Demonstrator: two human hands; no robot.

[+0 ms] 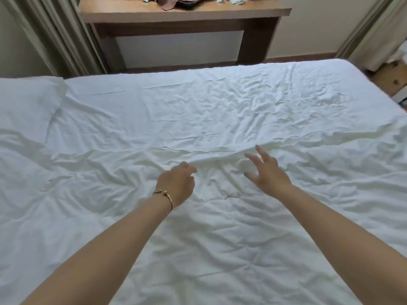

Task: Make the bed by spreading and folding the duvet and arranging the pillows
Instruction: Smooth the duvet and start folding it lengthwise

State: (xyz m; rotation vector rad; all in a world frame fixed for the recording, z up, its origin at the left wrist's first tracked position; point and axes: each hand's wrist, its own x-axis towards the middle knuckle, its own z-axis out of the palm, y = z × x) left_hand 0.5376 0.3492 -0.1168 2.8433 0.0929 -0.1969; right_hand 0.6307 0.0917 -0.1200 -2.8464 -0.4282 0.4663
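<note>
A white, wrinkled duvet (209,227) covers the near half of the bed, its far edge running across the middle. The bare white sheet (209,102) lies beyond that edge. My left hand (177,183), with a gold bracelet at the wrist, has its fingers curled at the duvet's edge and seems to pinch it. My right hand (267,171) hovers just to the right with fingers spread and straight, near the same edge and holding nothing. A white pillow (26,106) lies at the far left of the bed.
A wooden table (182,20) with cloth and small items on top stands behind the bed against the wall. Beige curtains (57,38) hang at the left, and more curtain (374,27) at the right. Wooden floor (387,78) shows past the bed's right corner.
</note>
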